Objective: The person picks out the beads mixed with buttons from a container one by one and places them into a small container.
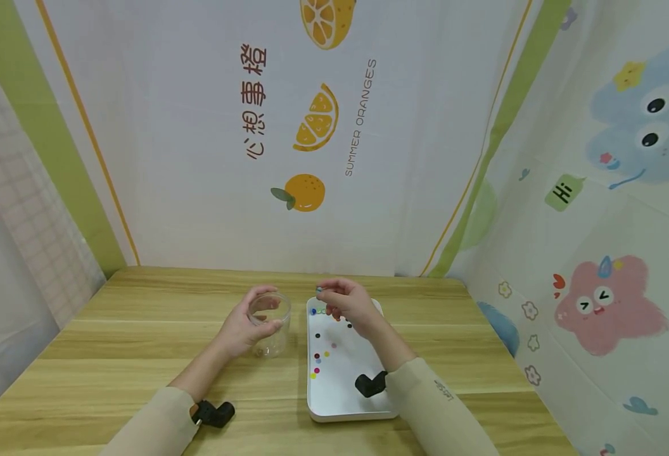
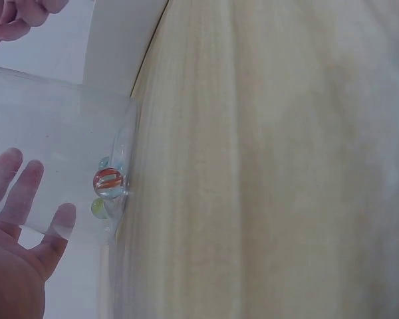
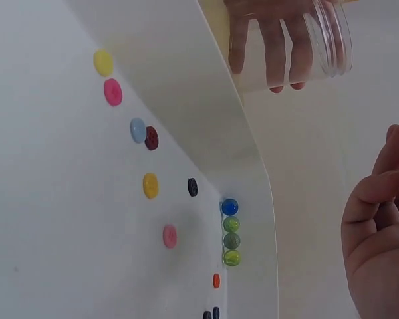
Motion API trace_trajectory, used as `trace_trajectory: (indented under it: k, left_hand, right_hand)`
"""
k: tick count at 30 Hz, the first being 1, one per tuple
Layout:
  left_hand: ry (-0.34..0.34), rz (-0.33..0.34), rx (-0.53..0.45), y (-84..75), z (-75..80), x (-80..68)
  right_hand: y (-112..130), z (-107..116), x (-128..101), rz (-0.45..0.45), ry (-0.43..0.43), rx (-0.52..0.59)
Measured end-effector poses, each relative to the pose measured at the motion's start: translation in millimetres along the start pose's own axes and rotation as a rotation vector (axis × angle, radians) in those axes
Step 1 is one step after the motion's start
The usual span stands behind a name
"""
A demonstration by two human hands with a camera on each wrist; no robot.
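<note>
My left hand [image 1: 243, 329] is gripping the clear jar [image 1: 270, 323], fingers curled round its wall, and the jar is standing upright on the wooden table [image 1: 140, 342] just left of the white tray [image 1: 340, 405]. The left wrist view is showing marbles sitting at the jar bottom: a red-striped marble [image 2: 109, 181], with a greenish one and a pale blue one beside it.

My right hand [image 1: 348, 304] is hovering over the tray's far end, fingertips pinching a small blue marble [image 1: 319, 289] just right of the jar's rim.

On the tray: a row of four marbles [image 3: 231, 232] is lying against the far wall, blue then three green, touching each other. Flat buttons [image 3: 130, 119] in yellow, pink, blue, dark red and black are lying scattered across the tray floor.
</note>
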State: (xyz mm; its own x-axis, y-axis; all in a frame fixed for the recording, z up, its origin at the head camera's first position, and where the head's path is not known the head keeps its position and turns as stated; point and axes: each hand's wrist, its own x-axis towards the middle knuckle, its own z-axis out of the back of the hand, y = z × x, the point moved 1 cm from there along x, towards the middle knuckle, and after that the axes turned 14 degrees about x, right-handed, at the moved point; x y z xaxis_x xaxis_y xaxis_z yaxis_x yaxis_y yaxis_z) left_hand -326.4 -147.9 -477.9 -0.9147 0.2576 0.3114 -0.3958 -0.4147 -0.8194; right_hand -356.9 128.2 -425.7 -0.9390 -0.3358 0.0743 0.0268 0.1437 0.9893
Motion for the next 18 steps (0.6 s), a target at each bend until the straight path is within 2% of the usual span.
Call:
trace_trajectory:
  k: [11, 18]
  left_hand:
    - [0.008, -0.002, 0.004, 1.6, -1.0, 0.6]
    - [0.013, -0.008, -0.002, 0.0, -0.2, -0.1]
  right_hand:
    - [9.0, -20.1, 0.6, 0.007, 0.045, -0.026]
    - [13.7, -33.6, 2.6, 0.02, 0.087, 0.003]
